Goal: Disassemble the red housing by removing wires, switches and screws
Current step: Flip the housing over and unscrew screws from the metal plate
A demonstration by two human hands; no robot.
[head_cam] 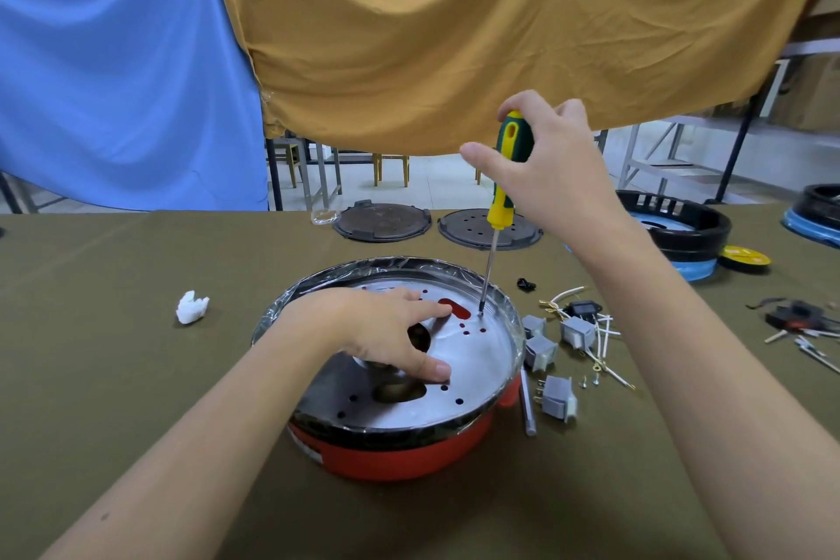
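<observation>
My left hand (386,332) lay palm down, fingers spread and lightly bent, forearm reaching in from lower left. My right hand (541,159) was raised, fingers curled in a grip, thumb extended.

Glossy red housing (391,452), matt metal plate (472,359), olive cloth-covered table (136,332).

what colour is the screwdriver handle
Green and yellow: the screwdriver handle, gripped by the right hand, shows clearly in the head view.

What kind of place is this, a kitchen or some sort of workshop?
Probably a workshop: a cloth-covered table holds a red housing under a screwdriver, loose grey switches beside it, metal racks behind.
</observation>
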